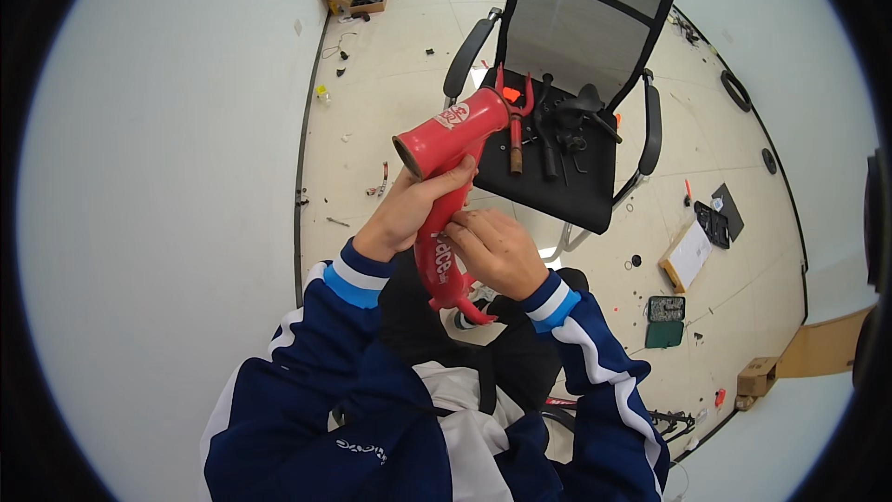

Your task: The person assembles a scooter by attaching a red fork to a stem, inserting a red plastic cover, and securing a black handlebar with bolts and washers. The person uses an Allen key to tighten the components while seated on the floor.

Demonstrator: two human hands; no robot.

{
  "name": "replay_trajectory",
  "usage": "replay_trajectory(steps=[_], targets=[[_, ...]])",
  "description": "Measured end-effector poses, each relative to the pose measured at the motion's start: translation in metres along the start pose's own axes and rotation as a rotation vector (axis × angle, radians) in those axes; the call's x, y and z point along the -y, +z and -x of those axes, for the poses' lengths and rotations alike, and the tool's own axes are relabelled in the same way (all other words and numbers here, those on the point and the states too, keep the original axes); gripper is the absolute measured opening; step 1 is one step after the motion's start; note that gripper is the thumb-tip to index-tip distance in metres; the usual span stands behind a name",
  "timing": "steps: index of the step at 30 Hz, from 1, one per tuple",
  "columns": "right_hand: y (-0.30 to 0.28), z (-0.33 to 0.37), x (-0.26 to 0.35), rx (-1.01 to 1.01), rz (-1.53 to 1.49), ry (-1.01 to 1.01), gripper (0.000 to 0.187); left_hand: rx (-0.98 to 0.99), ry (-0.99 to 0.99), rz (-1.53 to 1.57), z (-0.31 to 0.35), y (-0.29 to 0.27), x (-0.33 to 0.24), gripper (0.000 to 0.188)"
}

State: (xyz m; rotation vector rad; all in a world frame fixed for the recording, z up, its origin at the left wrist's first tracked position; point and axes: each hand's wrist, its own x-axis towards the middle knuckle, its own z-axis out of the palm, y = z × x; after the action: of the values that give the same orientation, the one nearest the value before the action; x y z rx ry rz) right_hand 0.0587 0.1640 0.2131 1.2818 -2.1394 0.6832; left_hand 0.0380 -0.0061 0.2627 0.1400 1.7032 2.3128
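Observation:
A red bicycle frame (pixel 444 214) is held up in front of my body, its open-ended head tube (pixel 455 133) toward the top and its forked end down by my knees. Wrapped around the tube just below the head tube is my left hand (pixel 415 206), thumb lying across the red paint. My right hand (pixel 495 248) is closed against the tube's right side, lower down, with the fingers bent and their tips pressed to it. Whether anything small is between those fingertips is hidden.
Ahead stands a black mesh office chair (pixel 581 28). On its seat lie a red fork (pixel 517 135), a black post (pixel 547 130) and other black bike parts (pixel 578 121). On the right floor are a cardboard box (pixel 688 256), an open green case (pixel 665 321) and scattered small parts. A wall (pixel 186 177) rises at left.

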Motion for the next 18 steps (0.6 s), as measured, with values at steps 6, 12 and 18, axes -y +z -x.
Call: replay_trajectory(steps=[6,12,18], targets=[[-0.006,-0.004,0.008,0.059,0.048,-0.028,0.028,-0.03,0.009,-0.017,-0.005,0.003,-0.005,0.028],[-0.003,0.002,0.011,0.117,0.069,-0.084,0.025,-0.113,0.06,-0.16,-0.015,-0.006,0.01,0.032],[0.01,0.021,0.015,0.161,0.054,-0.109,0.023,-0.182,0.136,-0.395,-0.017,-0.007,0.023,0.023]])
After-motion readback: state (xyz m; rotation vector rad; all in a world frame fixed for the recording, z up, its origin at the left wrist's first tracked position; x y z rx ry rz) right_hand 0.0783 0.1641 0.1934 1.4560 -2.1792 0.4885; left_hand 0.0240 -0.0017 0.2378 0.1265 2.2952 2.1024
